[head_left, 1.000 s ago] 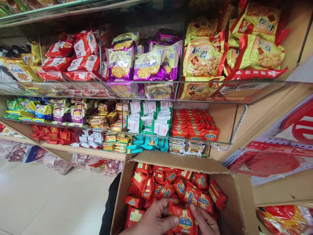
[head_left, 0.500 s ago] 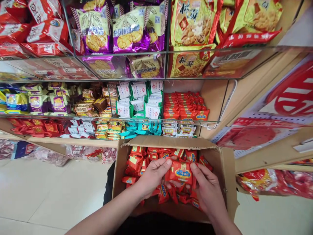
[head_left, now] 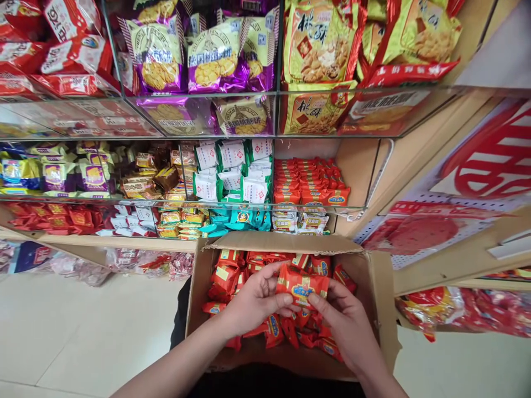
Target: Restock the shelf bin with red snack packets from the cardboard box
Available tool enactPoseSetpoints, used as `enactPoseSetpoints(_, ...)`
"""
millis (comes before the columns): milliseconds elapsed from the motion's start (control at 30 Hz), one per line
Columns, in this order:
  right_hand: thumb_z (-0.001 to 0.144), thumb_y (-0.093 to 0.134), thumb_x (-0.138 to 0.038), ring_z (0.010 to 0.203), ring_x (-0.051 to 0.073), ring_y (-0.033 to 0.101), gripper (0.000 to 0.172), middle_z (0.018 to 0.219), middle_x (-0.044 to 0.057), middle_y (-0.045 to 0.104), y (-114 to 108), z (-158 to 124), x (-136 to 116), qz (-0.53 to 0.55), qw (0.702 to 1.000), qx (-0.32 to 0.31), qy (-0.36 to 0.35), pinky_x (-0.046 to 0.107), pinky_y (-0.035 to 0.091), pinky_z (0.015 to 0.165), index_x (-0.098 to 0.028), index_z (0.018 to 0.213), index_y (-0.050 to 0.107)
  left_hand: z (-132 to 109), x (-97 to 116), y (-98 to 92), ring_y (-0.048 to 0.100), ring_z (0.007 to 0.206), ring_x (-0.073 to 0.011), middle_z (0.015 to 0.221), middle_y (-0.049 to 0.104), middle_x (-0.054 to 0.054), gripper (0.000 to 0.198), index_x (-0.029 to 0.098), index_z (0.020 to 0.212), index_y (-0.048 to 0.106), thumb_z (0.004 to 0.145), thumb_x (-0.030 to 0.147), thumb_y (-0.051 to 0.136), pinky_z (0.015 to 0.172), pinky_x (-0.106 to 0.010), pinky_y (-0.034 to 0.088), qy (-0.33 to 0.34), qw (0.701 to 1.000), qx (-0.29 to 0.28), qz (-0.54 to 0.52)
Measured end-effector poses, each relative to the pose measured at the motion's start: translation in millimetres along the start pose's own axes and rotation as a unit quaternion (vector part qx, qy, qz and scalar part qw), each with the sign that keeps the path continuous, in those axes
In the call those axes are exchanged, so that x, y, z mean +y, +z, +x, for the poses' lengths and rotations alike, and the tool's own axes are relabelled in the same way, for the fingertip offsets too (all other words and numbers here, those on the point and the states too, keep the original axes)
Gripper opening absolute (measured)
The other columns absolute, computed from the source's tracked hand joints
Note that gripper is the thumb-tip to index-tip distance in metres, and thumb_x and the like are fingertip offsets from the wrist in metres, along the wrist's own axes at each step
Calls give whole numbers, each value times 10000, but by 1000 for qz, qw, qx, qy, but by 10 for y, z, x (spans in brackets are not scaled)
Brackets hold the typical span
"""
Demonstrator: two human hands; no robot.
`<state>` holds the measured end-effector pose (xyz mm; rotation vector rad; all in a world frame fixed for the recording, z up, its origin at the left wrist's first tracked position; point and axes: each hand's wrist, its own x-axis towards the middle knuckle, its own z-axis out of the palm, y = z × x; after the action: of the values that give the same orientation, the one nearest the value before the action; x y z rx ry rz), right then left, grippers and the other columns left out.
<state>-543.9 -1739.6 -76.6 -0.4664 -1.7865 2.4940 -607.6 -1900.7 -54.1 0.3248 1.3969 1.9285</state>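
A red snack packet (head_left: 309,281) with a blue oval label is held between my two hands, over an open cardboard box (head_left: 286,241). My left hand (head_left: 257,296) grips its left end, the thumb at the lower corner. My right hand (head_left: 342,315) closes on its right end, thumb pressed on the front near the label. Beneath them, the box holds many loose red packets (head_left: 274,330) of like look, lying at various angles. My hands hide part of the pile.
Ahead, a shelf compartment holds stacked red packets (head_left: 309,182) behind a clear front. Green-and-white packets (head_left: 232,171) fill the compartment to its left. Larger yellow bags (head_left: 321,41) and purple biscuit bags (head_left: 215,52) sit above. A wooden shelf side (head_left: 365,166) stands at the right.
Both hands have shifted their grip on the packet. My left thumb has moved down from its upper edge, and my right thumb now lies across its front. The view has shifted slightly.
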Motion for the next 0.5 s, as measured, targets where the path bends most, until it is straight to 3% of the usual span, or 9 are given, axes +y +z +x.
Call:
enactPoseSetpoints(133,673,701,-342,808,186,607,336,911,40,680,-14,-14,30,-24,1000,-8,3,291,484,738,-198,967,626,-59,12,-34,671,722,-159,915,676,-27,678,289,1314,296,739,276,655,623,-257,514,-28,998,-16,45)
enactPoseSetpoints(200,672,698,-352,778,187,607,355,889,45,679,-17,-25,31,-29,999,-10,18,298,492,715,-189,977,619,-74,74,-36,641,878,-182,1071,639,-46,648,307,1315,333,746,279,642,737,-288,501,1,991,-14,133)
enactPoseSetpoints(267,666,700,-359,786,197,611,368,896,48,677,-32,-42,28,-31,999,-23,27,314,495,725,-188,981,616,-67,164,-29,579,1020,-204,1161,606,-37,518,296,1238,473,747,287,636,865,-305,446,37,964,-9,263)
enactPoseSetpoints(333,650,712,-361,818,208,614,388,929,51,674,-68,-58,34,-35,999,-26,25,322,493,750,-198,989,614,-34,267,-10,581,1017,-213,1121,637,-25,390,281,1140,580,753,298,624,890,-303,425,50,926,-22,374)
enactPoseSetpoints(433,624,719,-413,752,192,620,431,917,51,679,-167,-63,97,-27,999,22,21,312,500,717,-208,989,615,80,463,45,621,940,-213,1048,676,-19,358,281,1123,601,766,310,603,845,-307,452,63,892,-48,445)
enactPoseSetpoints(500,607,709,-479,708,185,617,445,875,53,683,-242,-49,196,0,998,54,32,304,503,668,-201,946,631,228,645,100,612,967,-212,1076,667,-26,361,268,1132,596,773,305,594,860,-310,446,111,876,-25,470)
